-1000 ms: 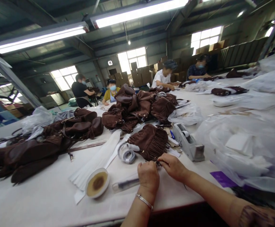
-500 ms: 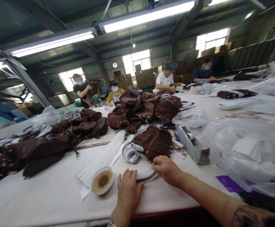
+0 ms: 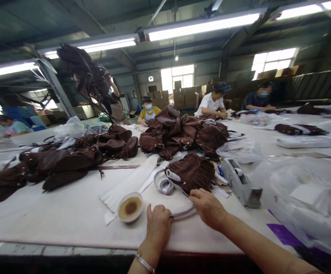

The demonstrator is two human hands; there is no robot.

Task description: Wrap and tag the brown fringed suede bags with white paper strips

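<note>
A curved pale strip [image 3: 182, 209], grey along its lower edge, lies across the white tabletop between my hands. My left hand [image 3: 159, 223] has its fingers curled over the strip's left end, thumb side raised. At the other end my right hand [image 3: 206, 208] pinches the strip; its fingertips are partly hidden. Just beyond sit a coiled grey-white band [image 3: 166, 186] and a dark brown fringed bag [image 3: 192, 171]. Left of my left hand stands a white bowl [image 3: 130, 207] with yellowish contents and a dark brown middle.
Brown bags are heaped at centre [image 3: 182, 131] and left [image 3: 68, 163]. A grey tape dispenser [image 3: 241, 184], a blue pen [image 3: 220, 171] and clear plastic bags [image 3: 304, 198] lie right. White sheets [image 3: 131, 180] lie behind the bowl. Several co-workers are beyond; one [image 3: 115, 102] lifts brown bags.
My left hand has gone from fingers spread flat to curled round the strip's end. My right hand stays on its end. The standing co-worker has raised the brown bags. The view has turned left.
</note>
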